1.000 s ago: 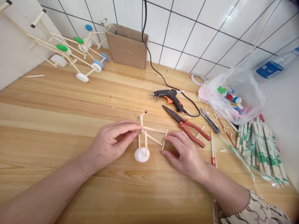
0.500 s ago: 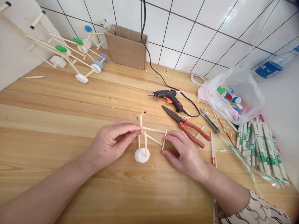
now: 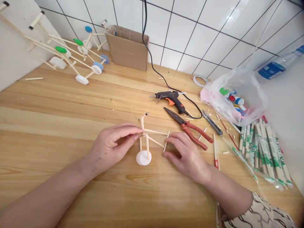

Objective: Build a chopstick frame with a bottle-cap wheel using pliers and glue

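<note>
A small model tricycle frame (image 3: 155, 142) of thin wooden sticks stands on the table between my hands. It has a white bottle-cap wheel (image 3: 143, 158) at the front and a handlebar stick with dark tips above. My left hand (image 3: 116, 141) pinches the frame just below the handlebar, thumb and fingers together at the joint. On the other side, my right hand (image 3: 186, 155) has its thumb and fingertips at the two ends of the short cross stick (image 3: 167, 141) at the rear of the frame. The exact contact of the left fingertips is hidden.
Behind the hands lie a black glue gun (image 3: 169, 96), red-handled pliers (image 3: 190, 128) and a grey cutter (image 3: 212, 123). To the right are a bag of bottle caps (image 3: 254, 104) and wrapped chopsticks (image 3: 266, 152). Finished stick tricycles (image 3: 71, 57) and a cardboard box (image 3: 127, 50) stand at the back left.
</note>
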`<state>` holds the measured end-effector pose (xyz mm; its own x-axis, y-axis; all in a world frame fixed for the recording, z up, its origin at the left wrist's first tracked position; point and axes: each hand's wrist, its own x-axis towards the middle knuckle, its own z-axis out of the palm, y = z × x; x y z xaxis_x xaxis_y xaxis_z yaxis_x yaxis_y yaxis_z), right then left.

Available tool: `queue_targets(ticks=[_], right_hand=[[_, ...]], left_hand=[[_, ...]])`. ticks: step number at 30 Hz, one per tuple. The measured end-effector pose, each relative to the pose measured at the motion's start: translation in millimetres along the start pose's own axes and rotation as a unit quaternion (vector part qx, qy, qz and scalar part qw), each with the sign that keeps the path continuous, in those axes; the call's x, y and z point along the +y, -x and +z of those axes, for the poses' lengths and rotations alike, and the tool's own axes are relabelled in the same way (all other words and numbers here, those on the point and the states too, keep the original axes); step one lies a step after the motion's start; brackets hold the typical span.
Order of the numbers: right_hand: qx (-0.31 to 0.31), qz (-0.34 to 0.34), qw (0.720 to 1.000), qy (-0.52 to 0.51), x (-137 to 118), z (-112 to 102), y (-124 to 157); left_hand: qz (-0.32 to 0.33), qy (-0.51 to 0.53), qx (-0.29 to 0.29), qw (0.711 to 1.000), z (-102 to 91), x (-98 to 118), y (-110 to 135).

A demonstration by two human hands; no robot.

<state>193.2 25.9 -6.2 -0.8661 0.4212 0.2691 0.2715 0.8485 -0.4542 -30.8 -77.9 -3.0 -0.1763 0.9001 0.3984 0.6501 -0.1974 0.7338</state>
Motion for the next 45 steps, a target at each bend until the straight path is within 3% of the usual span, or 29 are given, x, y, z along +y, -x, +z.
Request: queue_targets(ticks=[45], right_hand=[[-0.001, 0.005, 1.000, 0.007, -0.6, -0.7, -1.9]], left_hand=[[-0.022, 0.004, -0.008, 1.000, -1.0, 2.9, -2.2]])
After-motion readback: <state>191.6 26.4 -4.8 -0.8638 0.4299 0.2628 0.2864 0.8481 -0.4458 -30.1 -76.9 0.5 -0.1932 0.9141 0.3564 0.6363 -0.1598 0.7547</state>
